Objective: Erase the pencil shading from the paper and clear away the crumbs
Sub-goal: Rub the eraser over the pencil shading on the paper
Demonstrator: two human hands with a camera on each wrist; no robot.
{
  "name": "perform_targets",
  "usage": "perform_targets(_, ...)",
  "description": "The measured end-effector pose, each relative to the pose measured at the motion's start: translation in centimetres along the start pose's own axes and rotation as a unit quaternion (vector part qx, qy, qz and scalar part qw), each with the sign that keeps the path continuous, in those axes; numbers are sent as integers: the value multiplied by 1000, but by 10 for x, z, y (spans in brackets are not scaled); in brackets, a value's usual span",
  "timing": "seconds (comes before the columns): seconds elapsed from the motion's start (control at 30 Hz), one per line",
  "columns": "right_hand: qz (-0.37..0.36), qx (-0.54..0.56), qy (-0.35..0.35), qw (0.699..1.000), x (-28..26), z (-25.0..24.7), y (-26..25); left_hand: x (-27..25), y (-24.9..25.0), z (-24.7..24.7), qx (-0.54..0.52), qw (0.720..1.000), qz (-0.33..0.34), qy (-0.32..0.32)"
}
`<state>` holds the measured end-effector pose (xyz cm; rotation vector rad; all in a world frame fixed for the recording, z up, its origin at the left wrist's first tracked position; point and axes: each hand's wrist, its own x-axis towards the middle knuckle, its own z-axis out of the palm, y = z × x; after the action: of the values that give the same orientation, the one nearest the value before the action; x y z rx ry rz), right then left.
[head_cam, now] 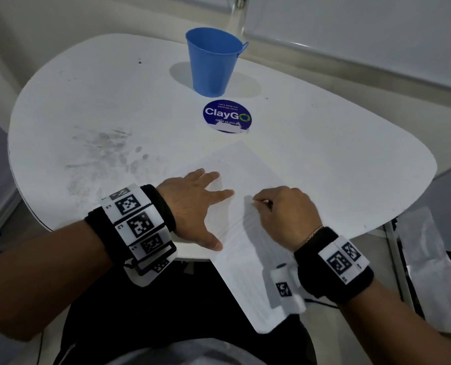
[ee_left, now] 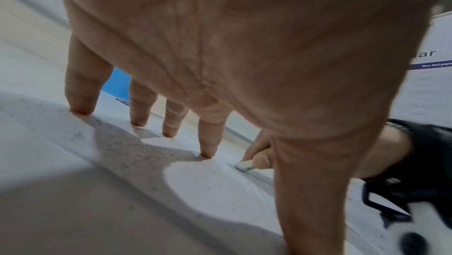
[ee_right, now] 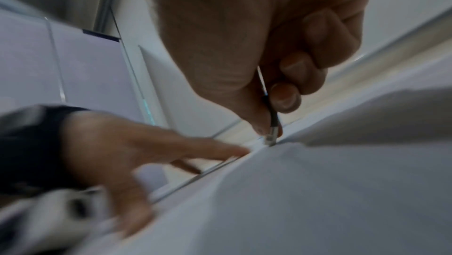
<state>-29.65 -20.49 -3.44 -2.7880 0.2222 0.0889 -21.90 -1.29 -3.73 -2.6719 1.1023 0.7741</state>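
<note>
My left hand (head_cam: pixel 192 206) spread flat, pinning paper (head_cam: pixel 248 175) on desk (head_cam: pixel 87 106). Right hand (head_cam: pixel 285 214) pinches eraser (ee_left: pixel 242 166), tip on sheet just right of left fingers. Paper's long axis runs away-left; cup (head_cam: pixel 212 61) far ahead.

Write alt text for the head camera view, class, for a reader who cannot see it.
A left hand presses flat on a sheet of paper while the right hand pinches a small eraser against it. Farther back on the white table stand a blue cup and a round sticker.
</note>
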Motion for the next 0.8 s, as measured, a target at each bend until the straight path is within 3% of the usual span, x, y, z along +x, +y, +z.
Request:
perform_targets(0.13, -67, 25, -83, 994, -18, 5, -18, 0, 1, -1, 2, 1000, 0, -5)
perform_targets(0.27, -2, 8, -19, 1000, -1, -2, -2, 0, 1, 0, -6, 1000, 1, 3)
perform_targets(0.33, -16, -9, -13, 1000, -4, 4, -5, 0, 0, 1, -10, 1000, 4, 10)
perform_targets(0.47, -99, 36, -87, 991, -26, 11, -29, 1, 0, 2, -7, 1000, 6, 15)
perform_targets(0.63, -37, -21, -18, 999, -9, 5, -11, 0, 0, 0, -4, 1000, 5, 10)
perform_targets(0.73, -97, 20, -85, 991, -26, 11, -31, 0, 0, 1, -7, 1000, 4, 9)
perform_targets(0.8, -100, 43, -120, 987, -29, 8, -34, 1, 1, 1, -5, 1000, 4, 5)
